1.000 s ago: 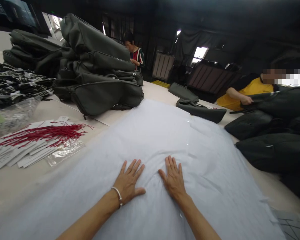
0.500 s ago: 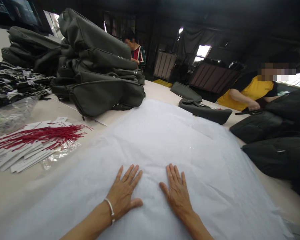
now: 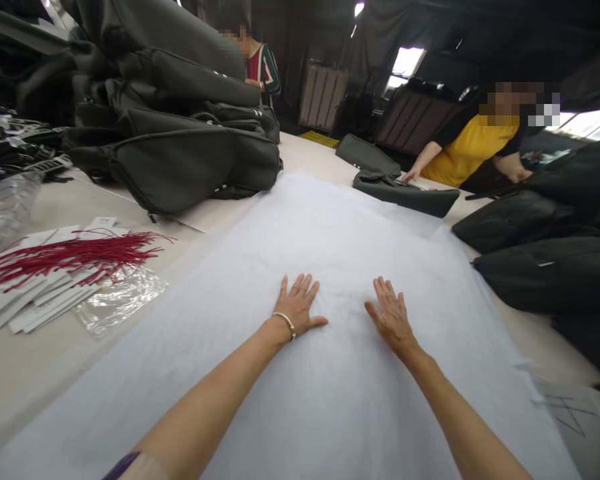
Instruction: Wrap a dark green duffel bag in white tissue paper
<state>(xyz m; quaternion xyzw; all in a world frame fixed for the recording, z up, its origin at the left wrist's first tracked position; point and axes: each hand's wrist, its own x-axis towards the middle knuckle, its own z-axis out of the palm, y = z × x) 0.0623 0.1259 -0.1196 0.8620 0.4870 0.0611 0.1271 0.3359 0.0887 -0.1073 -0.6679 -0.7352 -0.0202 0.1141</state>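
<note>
A large white sheet [image 3: 330, 393], thin and slightly wrinkled, lies spread over the table in front of me. My left hand [image 3: 300, 305], with a bracelet at the wrist, rests on it palm down, fingers spread. To its right, my right hand [image 3: 393, 315] lies on the same sheet, thumb apart from the outstretched fingers. Neither hand holds anything. Whether the sheet is paper, cloth or plastic I cannot tell.
Dark bags [image 3: 195, 163] are piled at the back left, and more bags [image 3: 555, 267] on the right. White tags with red strings [image 3: 85, 260] lie left beside a clear plastic bag [image 3: 125, 300]. A person in a yellow top [image 3: 473, 150] touches bags across the table; another person [image 3: 263, 67] stands behind.
Both my hands have slid forward over the sheet and somewhat to the right, still flat. The view has shifted a little. The person in yellow has reached one hand toward the bags at the middle.
</note>
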